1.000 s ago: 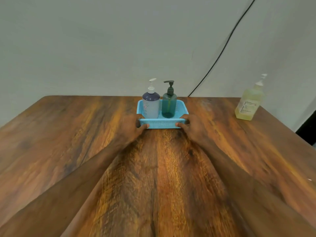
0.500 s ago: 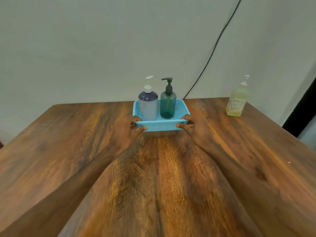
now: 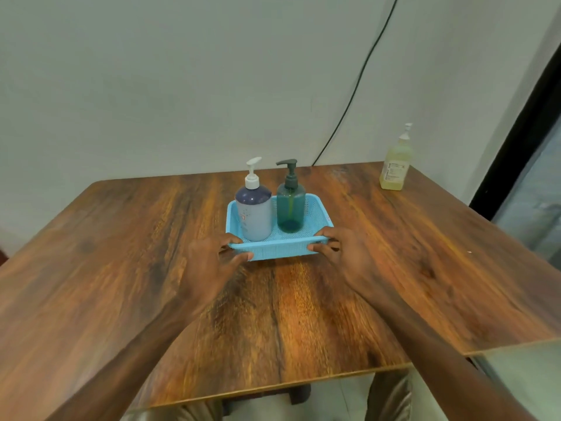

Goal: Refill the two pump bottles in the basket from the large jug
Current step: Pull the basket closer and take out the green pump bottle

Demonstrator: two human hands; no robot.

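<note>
Both hands (image 3: pixel 212 262) (image 3: pixel 349 253) — on basket's (image 3: pixel 282 249) near corners.

Wooden table (image 3: pixel 121 268) — pale wall (image 3: pixel 182 71)

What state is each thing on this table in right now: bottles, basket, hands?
Blue basket: flat on the table, gripped at its near corners.
White-pump bottle: upright in the basket, pump on.
Green bottle: upright in the basket, pump on, liquid low.
Yellow bottle: upright at the far right corner, untouched.
Left hand: closed on the basket.
Right hand: closed on the basket.
</note>
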